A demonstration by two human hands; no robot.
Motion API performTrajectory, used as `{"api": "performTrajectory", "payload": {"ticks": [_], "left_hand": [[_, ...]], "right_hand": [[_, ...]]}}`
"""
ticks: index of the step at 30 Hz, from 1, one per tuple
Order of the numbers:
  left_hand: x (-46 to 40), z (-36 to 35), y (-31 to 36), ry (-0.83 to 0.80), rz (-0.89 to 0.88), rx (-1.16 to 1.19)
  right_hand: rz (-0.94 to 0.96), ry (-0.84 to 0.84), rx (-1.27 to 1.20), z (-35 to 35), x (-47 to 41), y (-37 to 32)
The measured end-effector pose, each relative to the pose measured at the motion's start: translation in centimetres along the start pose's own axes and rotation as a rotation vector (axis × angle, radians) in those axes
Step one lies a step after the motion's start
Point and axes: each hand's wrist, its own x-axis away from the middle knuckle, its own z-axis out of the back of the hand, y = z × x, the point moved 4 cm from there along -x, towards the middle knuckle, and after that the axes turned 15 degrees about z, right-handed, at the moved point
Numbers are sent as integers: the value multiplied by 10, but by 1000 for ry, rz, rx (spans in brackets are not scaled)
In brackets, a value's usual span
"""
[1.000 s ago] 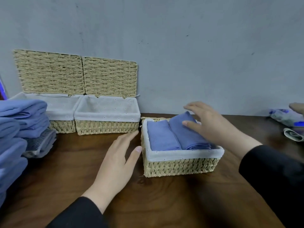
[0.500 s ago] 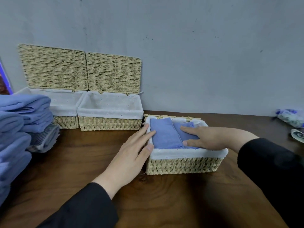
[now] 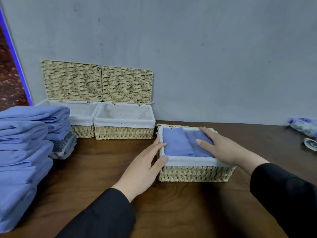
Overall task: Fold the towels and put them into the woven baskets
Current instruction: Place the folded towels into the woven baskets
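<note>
A woven basket (image 3: 195, 174) with a white liner stands in front of me on the wooden table. Two folded blue towels lie side by side in it: the left towel (image 3: 176, 143) and the right towel (image 3: 197, 149). My right hand (image 3: 221, 146) lies flat on the right towel and presses it down. My left hand (image 3: 145, 165) rests with straight fingers against the basket's left rim, thumb on the front corner. Two more lined woven baskets, a middle one (image 3: 123, 132) and a left one (image 3: 82, 130), stand with lids up against the wall.
A tall stack of folded blue towels (image 3: 22, 152) fills the left edge, with a grey striped cloth (image 3: 65, 146) beside it. A blue-and-white packet (image 3: 303, 127) and a small roll (image 3: 311, 145) lie at the far right. Bare tabletop (image 3: 171, 212) lies between me and the basket.
My right hand has lowered the second towel into the basket and now presses it flat. My left hand came from the table to the basket's left rim.
</note>
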Motion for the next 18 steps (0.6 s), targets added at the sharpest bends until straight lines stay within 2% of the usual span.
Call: {"api": "performTrajectory", "payload": {"ticks": [4,7,9,11,12,13,16,18], "left_hand": [[12,3,3,57,2,-59],[26,8,12,166,-46,-50],[27,15,16,256,8,83],[13,22,12,354,155,221],[3,26,10,375,218,258],[-10,27,7,346,273,296],[-47,14,9,104,485,560],[-63,4,15,12,576,643]], "right_hand": [[-37,-74,-1,-1,14,-4],[24,-83,-55,-2,28,-4],[77,79,-140,4,35,-5],[3,338,-225,15,35,4],[-65,413,-257,20,32,8],[-136,427,-305,22,27,15],[-291,394,-580,14,13,29],[-365,409,-614,10,6,39]]}}
